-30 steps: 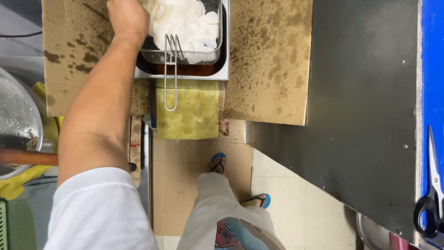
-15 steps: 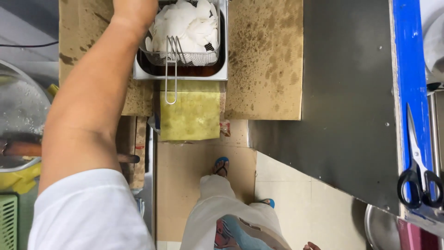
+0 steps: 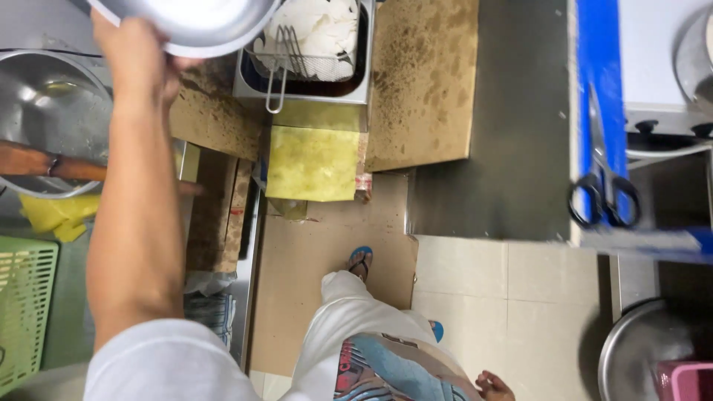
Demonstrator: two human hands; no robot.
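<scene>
The left arm reaches straight forward, fully stretched, bare from the white sleeve to the wrist. The left hand (image 3: 137, 63) is clamped on the rim of a steel bowl (image 3: 189, 22), fingers curled over the near edge; the bowl is held in the air at the top edge of the view, partly cut off, its inside pale and shiny. It hangs just left of the fryer (image 3: 301, 70), overlapping the fryer's left corner.

The fryer is a steel tub sunk among brown, stained cardboard sheets (image 3: 423, 82) that cover the counter. A wire basket (image 3: 312, 52) sits in it, heaped with white, thin pieces (image 3: 319, 22), and its handle juts over the near rim toward a yellow-green sheet (image 3: 312, 163) hanging off the counter's front edge.

Under the forearm, at the counter's left end, stands a large steel pot (image 3: 44, 111) with a wooden handle (image 3: 44, 163) lying across it. A green crate (image 3: 26, 304) sits below it at the left edge.

The right hand (image 3: 494, 386) shows only as a few fingers low by the hip, touching nothing; whether they are spread or closed I cannot tell.

At the right, black-handled scissors (image 3: 605, 178) lie on a blue strip (image 3: 598, 89) along a dark counter's edge
</scene>
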